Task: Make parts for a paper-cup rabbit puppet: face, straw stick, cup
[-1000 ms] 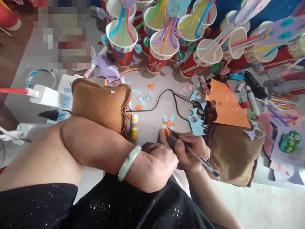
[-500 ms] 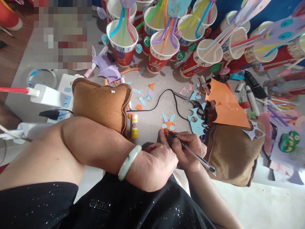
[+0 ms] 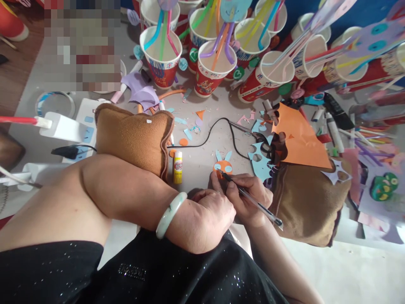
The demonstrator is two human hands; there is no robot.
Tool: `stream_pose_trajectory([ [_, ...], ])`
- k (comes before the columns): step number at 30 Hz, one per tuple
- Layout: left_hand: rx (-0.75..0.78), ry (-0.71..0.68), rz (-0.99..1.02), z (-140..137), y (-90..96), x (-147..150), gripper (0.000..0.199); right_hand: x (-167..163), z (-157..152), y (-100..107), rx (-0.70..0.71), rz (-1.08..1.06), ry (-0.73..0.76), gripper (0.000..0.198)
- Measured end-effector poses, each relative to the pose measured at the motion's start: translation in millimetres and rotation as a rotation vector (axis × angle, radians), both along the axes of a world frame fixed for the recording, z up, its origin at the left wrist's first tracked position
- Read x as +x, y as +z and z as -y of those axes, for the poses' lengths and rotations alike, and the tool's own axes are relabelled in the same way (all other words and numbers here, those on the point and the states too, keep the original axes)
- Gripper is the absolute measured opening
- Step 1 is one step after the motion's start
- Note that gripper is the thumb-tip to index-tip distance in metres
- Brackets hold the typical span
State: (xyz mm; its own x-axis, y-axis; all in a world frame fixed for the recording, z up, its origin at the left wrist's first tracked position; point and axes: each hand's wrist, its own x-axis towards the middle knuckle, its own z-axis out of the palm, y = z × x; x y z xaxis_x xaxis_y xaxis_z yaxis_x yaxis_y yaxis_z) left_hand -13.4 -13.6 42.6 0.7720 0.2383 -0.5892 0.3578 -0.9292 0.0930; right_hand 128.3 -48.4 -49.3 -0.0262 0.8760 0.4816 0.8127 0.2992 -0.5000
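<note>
A small orange paper rabbit face (image 3: 225, 165) with light blue ears and eyes lies on the table in front of me. The index finger of my left hand (image 3: 215, 207) presses on its lower left edge, with the other fingers curled under. A pale jade bangle (image 3: 171, 215) circles that wrist. My right hand (image 3: 253, 196) is closed round a clear-barrelled black pen (image 3: 257, 203), its tip at the left blue eye. Thin dark lines show on the eyes. Left of the face stands or lies a yellow glue stick (image 3: 178, 169); I cannot tell which.
Brown cushions lie left (image 3: 133, 141) and right (image 3: 311, 204). Red paper cups (image 3: 215, 69) with coloured straws line the back. Orange paper (image 3: 300, 139), blue scraps (image 3: 261, 160) and a black cord (image 3: 209, 137) are around the face. A power strip (image 3: 80, 122) sits at left.
The pen tip has shifted very slightly at the left eye. The whole view has moved a little; both hands otherwise keep their places.
</note>
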Motion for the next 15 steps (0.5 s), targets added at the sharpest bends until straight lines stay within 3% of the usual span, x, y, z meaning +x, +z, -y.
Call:
stream_pose_trajectory([
  [15, -0.06, 0.036, 0.025, -0.4, -2.2, -2.7, 0.051, -1.0, -0.3, 0.6, 0.017, -0.004, -0.02, 0.01],
])
